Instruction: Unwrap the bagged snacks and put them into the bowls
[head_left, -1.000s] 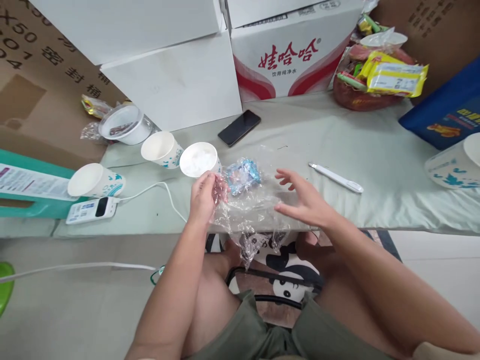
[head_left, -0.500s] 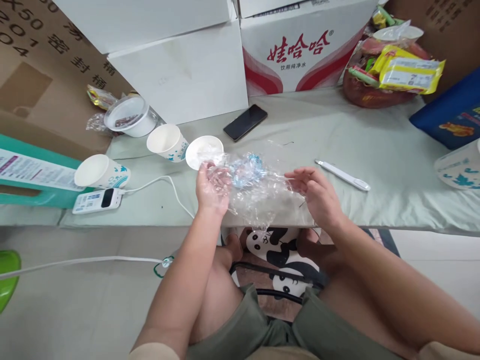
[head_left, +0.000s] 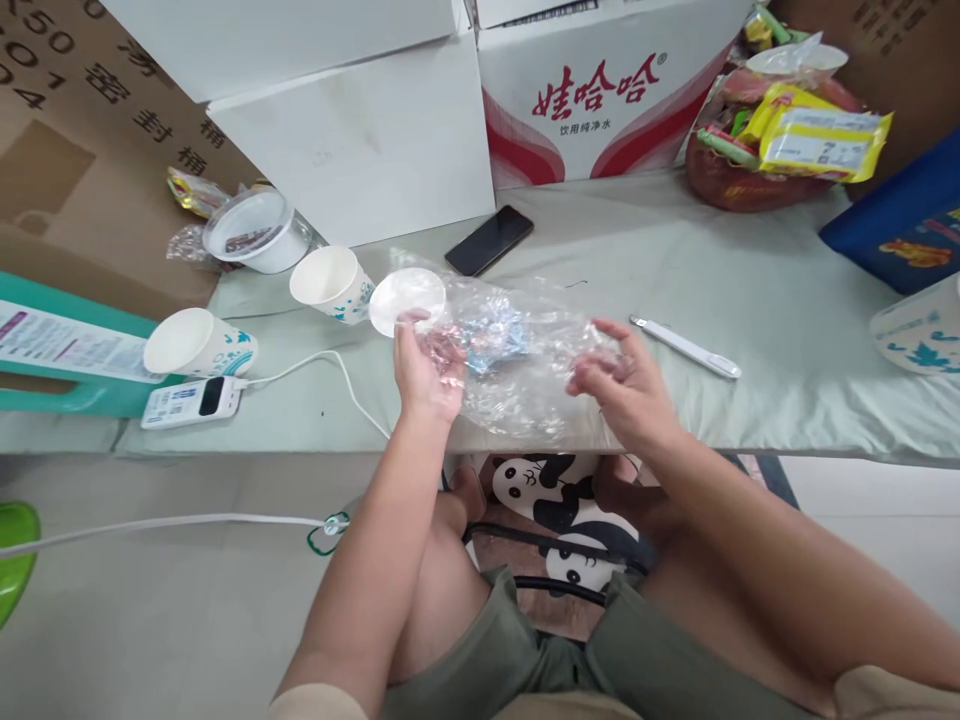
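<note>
A crinkled, clear plastic bag (head_left: 532, 400) stretches between my two hands above the near edge of the cloth. Inside or beneath it shows something blue and shiny (head_left: 495, 335), too blurred by the film to name. My left hand (head_left: 429, 370) grips the bag's left side, its fingers partly seen through the film. On the right side, my right hand (head_left: 622, 385) has its fingers curled around the bag's edge. A white paper cup (head_left: 409, 300) stands just behind my left hand, partly covered by the film.
Behind the bag lies a black phone (head_left: 489, 240). A white box cutter (head_left: 686, 347) is right of my right hand. Paper cups (head_left: 330, 285), a lidded tub (head_left: 259, 235) and a white power bank (head_left: 193, 402) with cable sit left. Cartons (head_left: 352, 150) line the back.
The bag has spread wider and reaches further back over the cup. My right hand has closed in on its right side, while my left hand has barely shifted.
</note>
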